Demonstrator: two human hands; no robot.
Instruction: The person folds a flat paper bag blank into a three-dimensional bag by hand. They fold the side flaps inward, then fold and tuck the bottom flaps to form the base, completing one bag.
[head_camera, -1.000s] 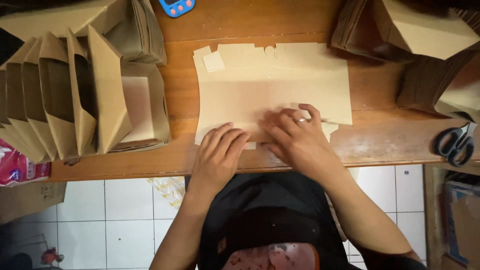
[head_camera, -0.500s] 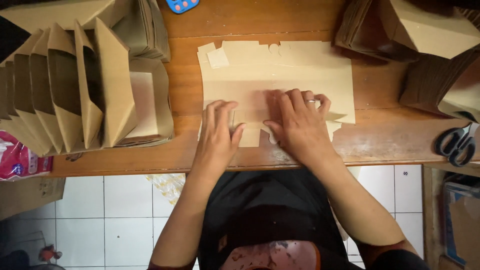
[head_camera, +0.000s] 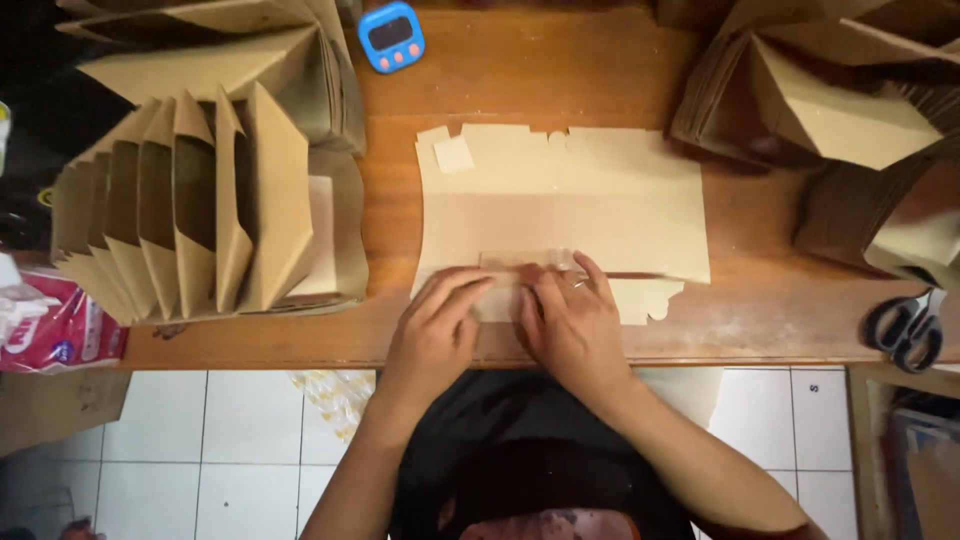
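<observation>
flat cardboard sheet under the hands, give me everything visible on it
The flat cardboard sheet is tan, thin card, a die-cut blank lying flat on the wooden table. Its far edge has notched tabs, its near right corner a small scalloped flap. A fold line runs across near the front edge, where the strip looks partly turned up. The left hand and right hand both press on that near strip, fingers spread.

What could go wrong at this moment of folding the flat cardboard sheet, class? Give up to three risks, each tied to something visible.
1. Both the left hand and right hand press the near flap of the cardboard sheet close to the table edge; the fold could crease crookedly.
2. The sheet's far edge lies loose, so it may slide.
3. The stack of folded boxes leans close beside it; an elbow nudge could perhaps tip it.
</observation>
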